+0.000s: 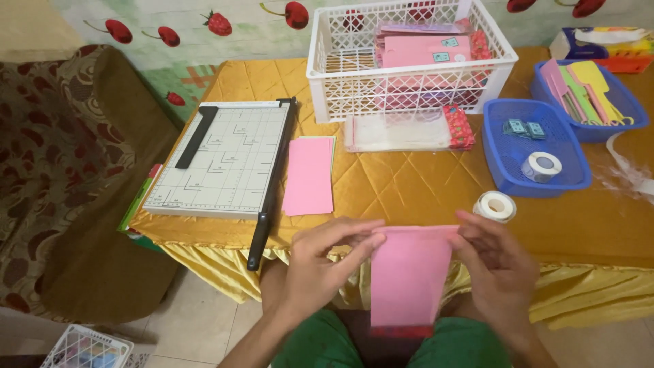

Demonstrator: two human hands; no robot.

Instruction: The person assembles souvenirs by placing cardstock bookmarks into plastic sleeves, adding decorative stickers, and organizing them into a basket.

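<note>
Squarely pink sheet (409,276) between both grips

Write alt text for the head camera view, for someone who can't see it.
Two hands, left hand and right hand, hold a pink paper sheet by its top corners above the person's lap. Beyond lies a gold-clothed table with a paper trimmer, white crate and blue baskets.

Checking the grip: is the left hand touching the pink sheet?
Touching. The head view shows the left hand's fingertips pinching the pink sheet's top left corner.
</note>
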